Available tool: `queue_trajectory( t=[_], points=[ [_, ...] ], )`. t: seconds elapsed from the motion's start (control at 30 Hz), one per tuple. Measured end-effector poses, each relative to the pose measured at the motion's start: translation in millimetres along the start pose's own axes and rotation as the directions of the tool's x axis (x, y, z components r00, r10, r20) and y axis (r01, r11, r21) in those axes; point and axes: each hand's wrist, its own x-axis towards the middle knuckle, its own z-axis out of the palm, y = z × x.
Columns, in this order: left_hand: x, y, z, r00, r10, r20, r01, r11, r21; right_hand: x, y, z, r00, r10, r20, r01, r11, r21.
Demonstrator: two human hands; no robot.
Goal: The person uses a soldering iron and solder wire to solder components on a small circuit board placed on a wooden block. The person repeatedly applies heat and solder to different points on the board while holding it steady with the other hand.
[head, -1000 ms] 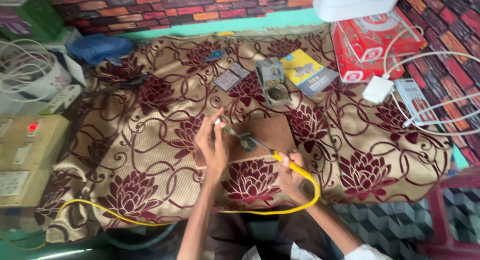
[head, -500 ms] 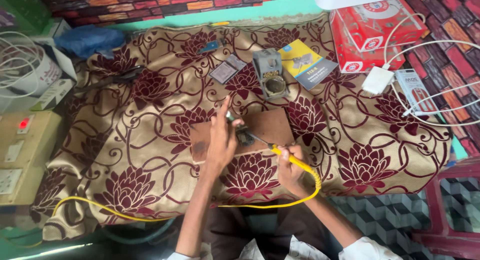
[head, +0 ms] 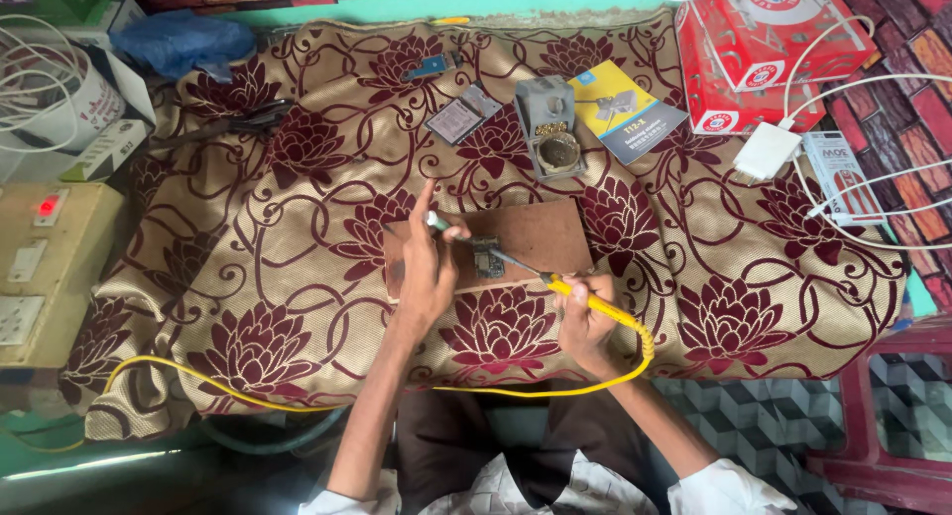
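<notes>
The right hand [head: 585, 322] grips a yellow soldering iron [head: 565, 289], its tip touching a small circuit board [head: 486, 257] on a brown wooden board [head: 540, 232] that lies on the floral cloth [head: 297, 247]. The left hand [head: 428, 272] pinches a thin metal tool [head: 436, 221] beside the circuit board, near a grey stand [head: 548, 128]
</notes>
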Motion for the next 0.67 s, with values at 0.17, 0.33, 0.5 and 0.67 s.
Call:
queue_trajectory(
  t=[0.17,0.33,0.5,0.67],
  points=[
    [-2.9,2.1,1.3,0.998,0.066,0.019,-0.065,0.998,-0.021,-0.2,0.0,2.1,1.000,0.023,-0.016,-0.021,0.997,0.068],
    [-7.9,4.4,-2.2,0.998,0.056,0.017,-0.055,0.998,-0.037,0.2,-0.4,5.2,0.997,0.042,-0.063,-0.036,0.995,0.094],
    [-15.0,-1.8,-2.4,0.994,0.109,-0.012,-0.109,0.993,-0.051,-5.9,2.9,4.7,0.984,0.159,-0.080,-0.150,0.982,0.114],
    [-17.5,-11.7,2.8,0.998,0.064,0.003,-0.064,0.998,-0.016,-7.1,5.8,5.3,0.980,0.173,-0.095,-0.163,0.980,0.111]
  ],
)
